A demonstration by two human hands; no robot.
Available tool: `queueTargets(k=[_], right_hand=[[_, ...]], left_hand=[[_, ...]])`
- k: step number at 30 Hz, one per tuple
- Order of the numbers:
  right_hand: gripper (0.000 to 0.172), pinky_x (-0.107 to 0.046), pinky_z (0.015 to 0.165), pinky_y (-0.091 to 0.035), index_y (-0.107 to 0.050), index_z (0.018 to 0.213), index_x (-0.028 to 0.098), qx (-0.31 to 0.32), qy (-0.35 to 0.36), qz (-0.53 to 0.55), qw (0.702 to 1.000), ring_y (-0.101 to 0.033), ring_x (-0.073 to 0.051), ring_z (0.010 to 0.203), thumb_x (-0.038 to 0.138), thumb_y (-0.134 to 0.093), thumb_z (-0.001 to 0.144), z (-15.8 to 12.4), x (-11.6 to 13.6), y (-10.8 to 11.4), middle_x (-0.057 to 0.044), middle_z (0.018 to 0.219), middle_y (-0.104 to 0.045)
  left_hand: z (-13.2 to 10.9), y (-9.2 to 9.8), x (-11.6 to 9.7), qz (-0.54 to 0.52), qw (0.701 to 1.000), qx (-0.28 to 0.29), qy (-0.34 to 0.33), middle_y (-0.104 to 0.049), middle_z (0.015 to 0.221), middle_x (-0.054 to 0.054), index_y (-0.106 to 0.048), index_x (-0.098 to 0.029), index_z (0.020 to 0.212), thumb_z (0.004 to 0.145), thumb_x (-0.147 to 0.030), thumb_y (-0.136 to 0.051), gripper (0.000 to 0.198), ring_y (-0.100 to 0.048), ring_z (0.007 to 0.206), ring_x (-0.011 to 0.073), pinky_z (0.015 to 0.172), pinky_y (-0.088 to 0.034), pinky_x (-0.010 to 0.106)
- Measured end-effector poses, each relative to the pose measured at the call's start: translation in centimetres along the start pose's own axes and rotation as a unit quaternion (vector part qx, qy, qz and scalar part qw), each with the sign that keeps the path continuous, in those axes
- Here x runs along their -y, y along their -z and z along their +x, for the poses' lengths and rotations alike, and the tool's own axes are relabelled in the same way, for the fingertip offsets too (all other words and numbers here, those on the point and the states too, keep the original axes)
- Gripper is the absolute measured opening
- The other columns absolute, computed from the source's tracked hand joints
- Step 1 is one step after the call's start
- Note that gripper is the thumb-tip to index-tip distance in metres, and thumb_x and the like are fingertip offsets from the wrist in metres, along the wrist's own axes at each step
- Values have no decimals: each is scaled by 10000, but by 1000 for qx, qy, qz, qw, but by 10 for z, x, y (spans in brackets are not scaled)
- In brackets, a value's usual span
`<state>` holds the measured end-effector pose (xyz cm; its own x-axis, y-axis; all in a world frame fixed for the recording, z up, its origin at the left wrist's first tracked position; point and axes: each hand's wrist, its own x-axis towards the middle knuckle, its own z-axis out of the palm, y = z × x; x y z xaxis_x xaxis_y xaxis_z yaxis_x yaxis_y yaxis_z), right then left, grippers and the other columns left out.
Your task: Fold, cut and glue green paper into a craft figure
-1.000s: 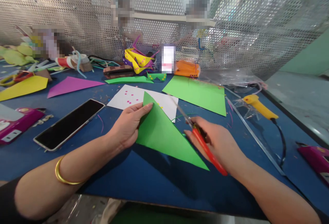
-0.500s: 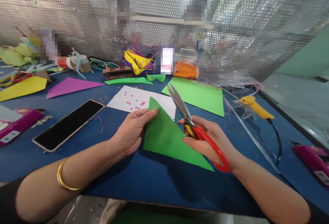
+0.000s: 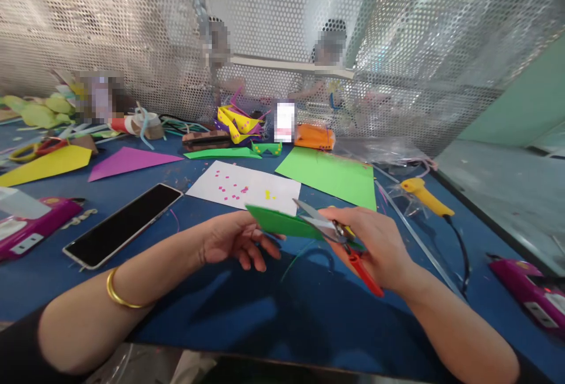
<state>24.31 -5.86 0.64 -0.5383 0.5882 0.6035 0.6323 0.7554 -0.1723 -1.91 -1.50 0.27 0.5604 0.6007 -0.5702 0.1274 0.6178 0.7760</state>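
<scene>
My left hand (image 3: 236, 241) holds the left end of a folded green paper piece (image 3: 282, 223), lifted off the blue table (image 3: 247, 313) and seen nearly edge-on. My right hand (image 3: 379, 243) grips red-handled scissors (image 3: 339, 237). Their metal blades point left and lie against the green paper's upper right part. A gold bangle sits on my left wrist.
A black phone (image 3: 126, 223) lies to the left. A white sheet with pink dots (image 3: 245, 187) and a green sheet (image 3: 331, 175) lie behind my hands. A yellow glue gun (image 3: 424, 196) lies to the right. Pink staplers lie at both sides. Paper scraps line the perforated back wall.
The green paper was lifted off the table and tilted flat to the camera. The scissors swung down from pointing up to lying against the paper.
</scene>
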Motion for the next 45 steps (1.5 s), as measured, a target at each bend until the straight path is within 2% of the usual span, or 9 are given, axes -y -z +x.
queueTargets(k=[3,6,10,13,16,26,34,41,45], right_hand=[[360,-310,816,-546,-560,1202,214,-35,-31,-34,998,-718,-183,908,133,-579,852,0,0,-5,-55,1038,-752],[321,-362,819,-572,-609,1145,230,-145,-152,-40,977,-728,-219,875,275,-683,836,2,0,-12,-50,962,-758],[374,-378,753,-605,-603,1123,234,-273,-288,156,904,-721,-209,770,325,-735,785,7,3,-19,-7,808,-717],[368,-344,650,-604,-612,1068,213,-199,-346,348,848,-704,-189,666,322,-749,744,13,10,-23,2,758,-700],[401,-301,603,-572,-623,1031,203,-97,-382,419,818,-669,-164,641,314,-786,682,16,20,-28,12,734,-682],[345,-235,525,-451,-621,999,208,-37,-404,400,822,-520,-106,580,267,-751,685,10,14,-25,52,675,-550],[353,-246,557,-469,-632,1053,217,126,-371,394,831,-562,-116,620,220,-713,709,4,-7,-11,32,752,-578],[379,-294,554,-540,-605,1079,218,66,-431,390,811,-665,-160,583,291,-719,725,3,-4,-22,15,786,-610],[351,-287,577,-552,-585,1099,223,48,-399,394,827,-643,-137,586,273,-690,768,1,-1,-24,30,778,-577]], left_hand=[[-1,-5,0,-63,997,-4,-33,-764,794,102,-763,-124,873,705,-209,-744,189,-669,552,140,443,-487,168],[1,-9,-2,-105,984,-82,-118,-755,835,98,-748,-112,911,710,-131,-760,203,-656,571,119,441,-490,147],[3,-12,-3,-163,943,-196,-213,-725,733,53,-720,-113,800,722,-70,-748,94,-627,517,102,420,-515,152],[3,-16,0,-193,925,-217,-244,-732,750,39,-720,-127,832,704,-65,-767,150,-645,521,110,437,-549,175],[3,-22,6,-211,917,-224,-255,-745,790,40,-727,-133,843,689,-83,-787,173,-669,555,120,455,-565,180],[6,-13,5,-154,955,-166,-192,-752,781,80,-754,-99,803,677,-125,-791,135,-685,615,150,564,-586,221],[5,-10,5,-88,987,-72,-111,-747,774,95,-767,-93,894,716,-202,-781,209,-675,638,166,561,-573,229],[8,-15,7,-114,975,-139,-130,-746,912,118,-742,-100,959,752,-201,-768,232,-673,700,178,562,-578,247],[7,-15,8,-130,974,-131,-129,-737,945,116,-735,-110,973,696,-189,-807,297,-671,718,197,547,-588,275]])
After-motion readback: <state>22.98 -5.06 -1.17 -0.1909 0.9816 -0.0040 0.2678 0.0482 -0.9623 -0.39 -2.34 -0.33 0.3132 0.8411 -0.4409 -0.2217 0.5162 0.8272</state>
